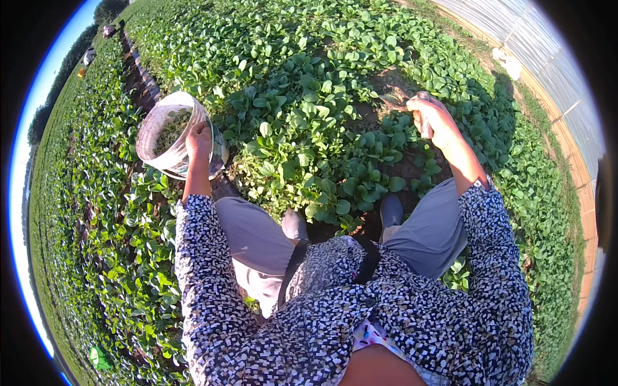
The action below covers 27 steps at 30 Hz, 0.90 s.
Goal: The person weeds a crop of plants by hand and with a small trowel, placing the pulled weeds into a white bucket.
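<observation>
My left hand (199,138) is closed on the near right rim of a whitish, dirt-streaked plastic bucket (149,128), which tilts so its mouth faces left. Small pale-green plants (172,132) lie inside it. Out to the right, my right hand (432,117) is wrapped round a small hand tool (425,128). Its handle end shows below the fist, and a thin part seems to point left over bare soil; its exact kind is unclear. Low leafy green plants (302,128) grow thickly between my hands.
My two boots (295,225) stand among the plants. A strip of dark soil (138,71) runs along the left. Plastic sheeting (547,58) with a low border edges the right, a white bag (508,63) beside it. Other people (89,56) are far off at upper left.
</observation>
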Tool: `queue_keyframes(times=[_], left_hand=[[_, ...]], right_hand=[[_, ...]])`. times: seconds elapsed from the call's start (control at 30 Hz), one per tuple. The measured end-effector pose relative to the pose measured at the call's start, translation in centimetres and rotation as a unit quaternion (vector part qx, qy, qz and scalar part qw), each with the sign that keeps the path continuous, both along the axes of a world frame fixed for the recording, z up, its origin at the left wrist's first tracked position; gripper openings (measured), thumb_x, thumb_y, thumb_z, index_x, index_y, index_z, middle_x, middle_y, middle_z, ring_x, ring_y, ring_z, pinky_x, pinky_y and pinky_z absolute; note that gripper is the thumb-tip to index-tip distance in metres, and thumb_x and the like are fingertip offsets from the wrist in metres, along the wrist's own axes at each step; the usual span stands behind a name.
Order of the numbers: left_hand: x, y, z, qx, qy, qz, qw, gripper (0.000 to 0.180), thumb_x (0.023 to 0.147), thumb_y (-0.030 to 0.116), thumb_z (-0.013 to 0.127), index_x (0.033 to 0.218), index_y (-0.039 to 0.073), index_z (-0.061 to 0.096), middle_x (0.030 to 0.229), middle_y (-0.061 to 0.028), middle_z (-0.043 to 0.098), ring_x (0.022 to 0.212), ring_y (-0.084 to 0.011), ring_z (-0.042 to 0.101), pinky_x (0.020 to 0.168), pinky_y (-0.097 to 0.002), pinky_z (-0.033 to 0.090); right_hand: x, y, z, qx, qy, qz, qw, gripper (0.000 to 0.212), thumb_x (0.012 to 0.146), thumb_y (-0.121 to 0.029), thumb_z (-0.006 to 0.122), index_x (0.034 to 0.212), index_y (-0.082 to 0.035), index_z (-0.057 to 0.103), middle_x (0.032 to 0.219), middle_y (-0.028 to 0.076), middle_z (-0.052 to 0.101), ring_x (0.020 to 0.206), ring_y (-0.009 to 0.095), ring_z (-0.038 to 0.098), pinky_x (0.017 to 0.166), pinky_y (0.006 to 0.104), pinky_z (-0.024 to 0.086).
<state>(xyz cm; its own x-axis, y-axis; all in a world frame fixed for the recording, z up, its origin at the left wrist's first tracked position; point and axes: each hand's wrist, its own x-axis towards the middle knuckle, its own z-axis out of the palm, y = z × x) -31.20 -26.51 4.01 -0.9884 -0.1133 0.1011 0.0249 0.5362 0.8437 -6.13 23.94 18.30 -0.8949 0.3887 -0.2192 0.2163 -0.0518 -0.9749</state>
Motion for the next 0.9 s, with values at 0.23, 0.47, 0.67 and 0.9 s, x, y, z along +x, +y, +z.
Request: queue_keyframes(times=[0.23, 0.47, 0.67, 0.9], left_hand=[[6.8, 10.3, 4.3, -0.159, 0.059, -0.322, 0.931, 0.031, 0.089, 0.017, 0.059, 0.119, 0.011, 0.061, 0.106, -0.0081, 0.068, 0.092, -0.0194, 0.065, 0.082, -0.0304, 0.049], [8.6, 11.3, 3.6, -0.301, -0.047, -0.442, 0.843, 0.035, 0.086, 0.021, 0.063, 0.120, 0.014, 0.060, 0.109, -0.0077, 0.067, 0.086, -0.0233, 0.064, 0.079, -0.0338, 0.049], [8.0, 12.9, 4.1, -0.313, -0.081, -0.415, 0.850, 0.035, 0.087, 0.022, 0.063, 0.121, 0.013, 0.060, 0.106, -0.0094, 0.067, 0.084, -0.0210, 0.064, 0.075, -0.0337, 0.049], [9.6, 15.4, 2.5, -0.319, -0.275, -0.434, 0.796, 0.033, 0.089, 0.020, 0.063, 0.120, 0.010, 0.060, 0.097, -0.0059, 0.067, 0.079, -0.0119, 0.061, 0.070, -0.0270, 0.049]], right_hand=[[1.4, 3.7, 1.9, -0.040, 0.163, -0.047, 0.985, 0.014, 0.084, -0.020, 0.064, 0.088, -0.008, 0.057, 0.063, 0.000, 0.051, 0.051, 0.011, 0.048, 0.044, 0.0239, 0.035], [9.3, 10.5, 1.7, -0.011, 0.242, -0.136, 0.961, 0.012, 0.082, -0.010, 0.059, 0.091, -0.003, 0.060, 0.068, 0.004, 0.057, 0.054, 0.013, 0.053, 0.047, 0.0249, 0.041], [16.8, 13.2, -8.9, 0.027, 0.011, -0.292, 0.956, 0.010, 0.078, -0.009, 0.061, 0.086, -0.003, 0.059, 0.064, 0.000, 0.051, 0.044, 0.008, 0.045, 0.039, 0.0225, 0.034], [15.4, 15.7, -18.3, -0.137, -0.024, -0.342, 0.929, 0.005, 0.077, -0.006, 0.059, 0.081, -0.004, 0.056, 0.063, 0.000, 0.051, 0.043, 0.008, 0.044, 0.038, 0.0243, 0.034]])
